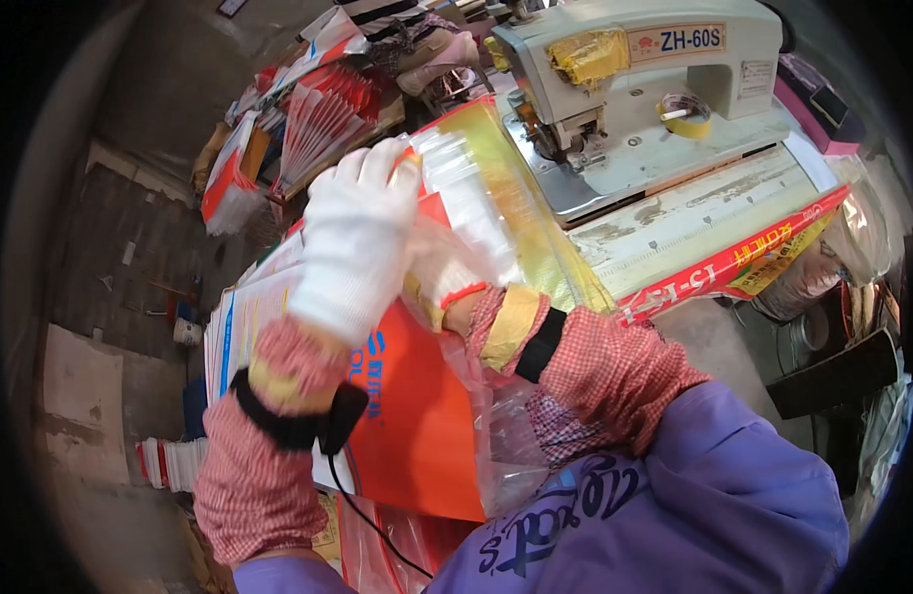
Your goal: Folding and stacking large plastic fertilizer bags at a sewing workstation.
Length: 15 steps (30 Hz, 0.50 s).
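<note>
A worn worktable (674,223) carries 1 sewing machine (635,79) and a red-edged printed sheet (744,262).

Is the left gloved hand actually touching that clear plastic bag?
Touching. The head view shows the left hand in its white glove with fingertips pressed onto the top edge of the clear plastic bag, no gap showing between them.

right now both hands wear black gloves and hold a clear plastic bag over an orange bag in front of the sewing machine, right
Not quite: the head view shows white gloves, not black, on the left hand and right hand. They do hold the clear plastic bag over the orange bag before the sewing machine.
</note>
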Motion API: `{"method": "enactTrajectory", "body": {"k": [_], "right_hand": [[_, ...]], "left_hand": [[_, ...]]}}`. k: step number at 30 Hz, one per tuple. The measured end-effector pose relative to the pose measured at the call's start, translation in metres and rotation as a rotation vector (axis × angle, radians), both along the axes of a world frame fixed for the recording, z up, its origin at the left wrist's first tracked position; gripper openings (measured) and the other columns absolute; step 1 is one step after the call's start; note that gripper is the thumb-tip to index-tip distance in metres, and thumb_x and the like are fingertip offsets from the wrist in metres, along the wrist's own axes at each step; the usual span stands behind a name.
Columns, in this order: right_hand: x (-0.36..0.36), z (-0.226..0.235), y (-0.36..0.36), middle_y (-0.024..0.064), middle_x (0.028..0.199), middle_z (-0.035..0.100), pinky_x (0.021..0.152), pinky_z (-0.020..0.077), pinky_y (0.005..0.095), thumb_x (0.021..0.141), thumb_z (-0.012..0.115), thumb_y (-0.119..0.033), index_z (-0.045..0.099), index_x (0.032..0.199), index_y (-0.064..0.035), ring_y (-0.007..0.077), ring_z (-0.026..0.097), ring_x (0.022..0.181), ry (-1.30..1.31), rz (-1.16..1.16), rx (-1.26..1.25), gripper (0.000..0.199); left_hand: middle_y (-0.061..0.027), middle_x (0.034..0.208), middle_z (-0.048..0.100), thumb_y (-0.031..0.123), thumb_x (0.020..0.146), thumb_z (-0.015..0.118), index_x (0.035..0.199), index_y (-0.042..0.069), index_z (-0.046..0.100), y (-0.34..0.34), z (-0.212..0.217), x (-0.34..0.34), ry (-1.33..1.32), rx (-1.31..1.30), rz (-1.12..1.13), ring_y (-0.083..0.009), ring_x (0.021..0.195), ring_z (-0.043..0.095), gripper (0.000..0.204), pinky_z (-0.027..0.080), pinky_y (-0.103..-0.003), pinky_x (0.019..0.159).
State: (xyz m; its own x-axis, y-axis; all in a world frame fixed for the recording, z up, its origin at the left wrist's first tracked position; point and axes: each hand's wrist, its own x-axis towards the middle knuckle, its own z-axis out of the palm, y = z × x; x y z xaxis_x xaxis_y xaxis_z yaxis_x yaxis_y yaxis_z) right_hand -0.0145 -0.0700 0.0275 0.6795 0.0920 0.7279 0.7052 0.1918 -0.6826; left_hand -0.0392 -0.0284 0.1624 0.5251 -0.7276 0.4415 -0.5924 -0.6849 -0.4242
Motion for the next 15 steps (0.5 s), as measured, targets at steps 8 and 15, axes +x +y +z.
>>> {"method": "enactTrajectory", "body": {"k": [8, 15], "right_hand": [[-0.038, -0.021, 0.003, 0.0156, 0.092, 0.063, 0.07, 0.0478, 0.0437, 0.083, 0.042, -0.033, 0.058, 0.107, -0.0094, 0.0327, 0.061, 0.08, 0.119, 0.048, -0.621, 0.037], [-0.005, -0.018, -0.014, 0.0158, 0.091, 0.064, 0.071, 0.048, 0.0419, 0.08, 0.047, -0.03, 0.053, 0.119, -0.0117, 0.0336, 0.061, 0.08, 0.641, 0.36, -0.687, 0.044]], "left_hand": [[-0.0091, 0.097, 0.06, 0.008, 0.07, 0.056, 0.098, 0.008, 0.059, 0.035, -0.048, 0.017, 0.456, 0.807, 0.333, -0.0232, 0.089, 0.058, 0.028, 0.047, -0.031, 0.071], [-0.0109, 0.071, 0.063, 0.009, 0.078, 0.05, 0.094, 0.007, 0.061, 0.038, -0.009, 0.048, 0.152, 0.245, 0.746, -0.0305, 0.07, 0.063, 0.02, 0.049, -0.039, 0.06]]}}
